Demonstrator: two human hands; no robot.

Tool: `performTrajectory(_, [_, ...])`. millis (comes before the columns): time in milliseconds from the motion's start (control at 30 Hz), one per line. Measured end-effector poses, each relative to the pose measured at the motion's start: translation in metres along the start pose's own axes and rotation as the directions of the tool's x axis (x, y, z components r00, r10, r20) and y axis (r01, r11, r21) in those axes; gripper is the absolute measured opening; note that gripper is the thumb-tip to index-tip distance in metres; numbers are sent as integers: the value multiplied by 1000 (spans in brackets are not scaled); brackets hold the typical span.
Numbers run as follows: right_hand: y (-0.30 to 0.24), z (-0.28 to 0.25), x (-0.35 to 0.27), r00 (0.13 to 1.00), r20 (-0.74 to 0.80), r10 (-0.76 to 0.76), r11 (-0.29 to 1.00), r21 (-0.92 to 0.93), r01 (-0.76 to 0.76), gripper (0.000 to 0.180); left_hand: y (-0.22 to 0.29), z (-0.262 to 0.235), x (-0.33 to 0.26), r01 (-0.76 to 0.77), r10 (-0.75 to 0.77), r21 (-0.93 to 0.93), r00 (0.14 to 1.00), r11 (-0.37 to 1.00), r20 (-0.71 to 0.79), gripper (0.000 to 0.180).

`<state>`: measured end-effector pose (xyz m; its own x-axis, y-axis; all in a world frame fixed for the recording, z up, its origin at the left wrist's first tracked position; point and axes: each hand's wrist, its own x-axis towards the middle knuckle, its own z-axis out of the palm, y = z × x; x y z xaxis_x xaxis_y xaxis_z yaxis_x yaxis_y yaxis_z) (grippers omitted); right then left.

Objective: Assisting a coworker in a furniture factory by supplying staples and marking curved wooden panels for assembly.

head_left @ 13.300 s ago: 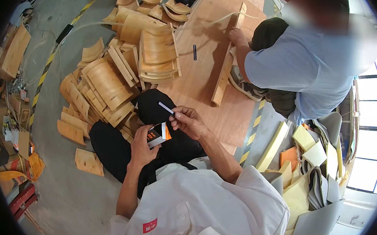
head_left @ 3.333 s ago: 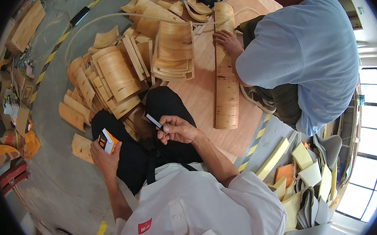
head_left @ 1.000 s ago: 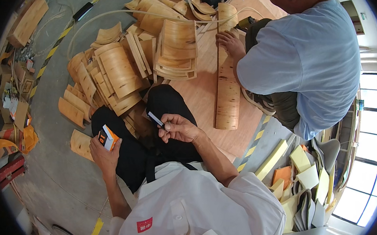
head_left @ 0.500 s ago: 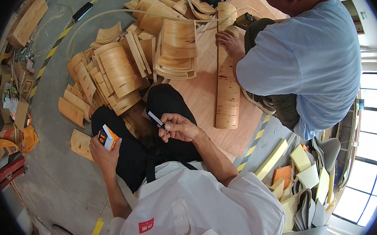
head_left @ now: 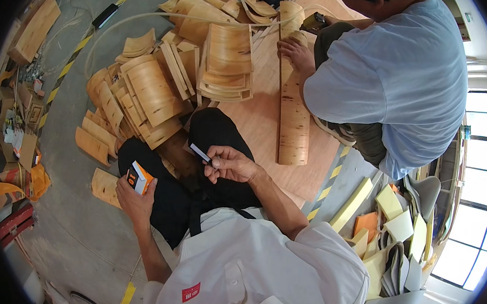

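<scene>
Left hand: the left hand [head_left: 133,192] sits low over the person's left knee, grip wrapped around a small orange and white box [head_left: 139,177], fingers curled under it and thumb on its side.
Right hand: the right hand [head_left: 232,165] is up over the lap, fingers pressed together and pinching a thin blue and white blade [head_left: 200,153] by one end, so the rest sticks out toward the box hand.
Box vs blade: well apart, not touching, black trousers [head_left: 216,144] showing between them.
Seat: person's down on the floor [head_left: 80,225], knees up, white shirt with a small red patch.
Wood pile: loads of curved plywood pieces [head_left: 151,92] fanned out on the floor right in front of the knees; a neat nested stack [head_left: 227,63] stands just past them.
Board: a big flat plywood sheet [head_left: 256,124] lies under the far end of the pile, with a long bent strip [head_left: 293,124] lying on it.
Other person: someone in a light blue shirt [head_left: 401,78] crouches at the sheet's far edge, one hand [head_left: 295,51] resting on the top of that strip.
Right side: yellow and orange foam offcuts [head_left: 388,218] heaped by the window.
Floor marks: yellow-black tape line [head_left: 69,63] runs along the far left.
</scene>
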<state>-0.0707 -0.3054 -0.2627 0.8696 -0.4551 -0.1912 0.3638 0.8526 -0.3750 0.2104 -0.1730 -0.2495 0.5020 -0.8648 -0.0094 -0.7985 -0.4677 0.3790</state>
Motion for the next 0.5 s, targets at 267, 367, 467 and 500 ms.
performTrajectory(267, [1,-3,1,1000,-6,0,1000,-27,0,16,-1,1,0,-1,1,14,1000,1000,-7,74])
performTrajectory(367, [1,-3,1,1000,-3,3,1000,-16,-3,16,-1,2,0,6,-6,-1,1000,1000,-8,75])
performTrajectory(467, [0,-2,0,1000,-1,7,1000,-16,-7,16,1,1,0,13,-13,-3,1000,1000,0,75])
performTrajectory(500, [0,-2,1,1000,-1,9,1000,-16,-9,16,1,0,0,9,-9,-2,1000,1000,-4,75])
